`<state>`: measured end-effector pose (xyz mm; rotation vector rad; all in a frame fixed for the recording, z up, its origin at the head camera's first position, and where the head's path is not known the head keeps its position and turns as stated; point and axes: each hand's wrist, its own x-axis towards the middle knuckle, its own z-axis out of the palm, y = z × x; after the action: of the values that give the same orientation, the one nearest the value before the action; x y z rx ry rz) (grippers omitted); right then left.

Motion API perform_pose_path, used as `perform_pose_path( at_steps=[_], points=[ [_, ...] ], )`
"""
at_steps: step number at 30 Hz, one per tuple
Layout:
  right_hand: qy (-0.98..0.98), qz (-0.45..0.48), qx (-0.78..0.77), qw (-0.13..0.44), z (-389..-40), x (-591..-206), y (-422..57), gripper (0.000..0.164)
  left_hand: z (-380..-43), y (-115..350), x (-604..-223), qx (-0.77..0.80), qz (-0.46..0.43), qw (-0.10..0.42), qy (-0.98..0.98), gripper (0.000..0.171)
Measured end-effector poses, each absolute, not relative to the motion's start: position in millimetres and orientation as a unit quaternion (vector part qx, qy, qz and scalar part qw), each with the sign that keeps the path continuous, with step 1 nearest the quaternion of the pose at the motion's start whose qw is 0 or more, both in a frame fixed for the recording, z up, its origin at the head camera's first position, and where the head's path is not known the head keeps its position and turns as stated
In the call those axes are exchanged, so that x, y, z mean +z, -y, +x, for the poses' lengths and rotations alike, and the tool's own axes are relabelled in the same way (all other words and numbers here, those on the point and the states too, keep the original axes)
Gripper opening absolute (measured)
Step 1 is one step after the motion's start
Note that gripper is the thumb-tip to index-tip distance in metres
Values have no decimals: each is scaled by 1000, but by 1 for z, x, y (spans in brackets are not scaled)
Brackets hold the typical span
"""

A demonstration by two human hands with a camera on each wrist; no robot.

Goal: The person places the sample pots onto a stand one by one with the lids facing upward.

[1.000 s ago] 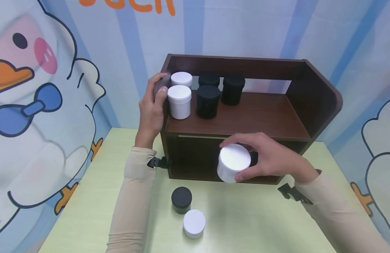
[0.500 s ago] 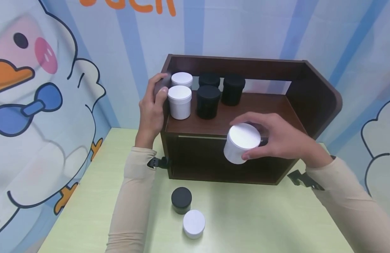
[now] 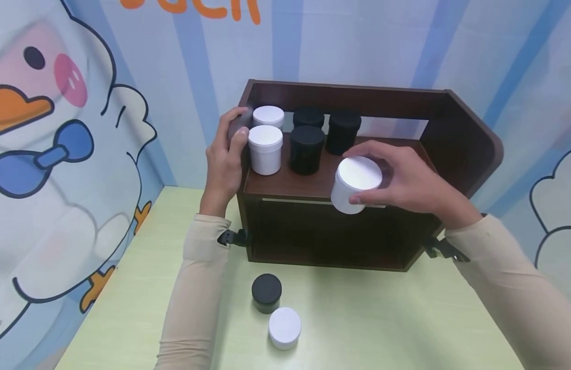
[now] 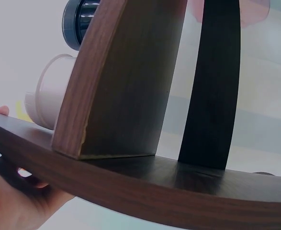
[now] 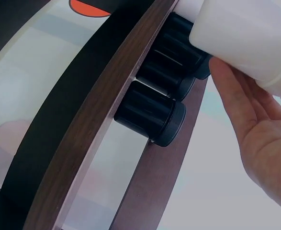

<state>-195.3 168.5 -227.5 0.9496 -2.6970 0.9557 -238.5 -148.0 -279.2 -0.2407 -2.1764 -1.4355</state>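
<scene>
My right hand [image 3: 401, 180] pinches a white lidded jar [image 3: 352, 185] between thumb and fingers, slightly tilted, before the front edge of the dark brown two-tier shelf [image 3: 461, 139]. In the right wrist view, the jar [image 5: 245, 38] is partly cut off by the frame. The left hand [image 3: 222, 164] grips the shelf's left side panel, thumb beside a front white jar [image 3: 265, 154]. Behind that jar stands another white jar [image 3: 268, 115]. To their right on the upper board are a front black jar [image 3: 306, 151], a rear black jar [image 3: 308, 117] and a third black jar [image 3: 343, 133].
On the pale table [image 3: 359, 308] before the shelf, a black-lidded jar [image 3: 266, 290] stands next to a white jar [image 3: 284, 326]. The lower compartment [image 3: 322, 231] is dark inside. A cartoon-printed cloth [image 3: 359, 41] hangs behind the shelf.
My right hand has raised the white jar from before the lower compartment to about the upper board's front edge. The left hand keeps its grip on the side panel.
</scene>
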Motion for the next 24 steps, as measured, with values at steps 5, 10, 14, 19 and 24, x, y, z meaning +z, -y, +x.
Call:
perform_pose_path(
  at_steps=[5,10,14,19,24],
  points=[
    [905,265,326,74,-201,-224,-165,60,-239,147,-278,-527,-90,258,805,49],
    [911,218,343,71,-207,-223,-159,61,-239,148,-279,-530,-88,259,803,48],
    [918,192,343,55,-215,-222,-155,64,-238,148,-279,-533,-88,261,800,48],
    [922,163,350,29,-222,-221,-149,69,-237,148,-279,-535,-88,261,799,48],
    [924,127,361,17,-229,-222,-146,72,-238,147,-279,-533,-88,260,800,49]
  ],
)
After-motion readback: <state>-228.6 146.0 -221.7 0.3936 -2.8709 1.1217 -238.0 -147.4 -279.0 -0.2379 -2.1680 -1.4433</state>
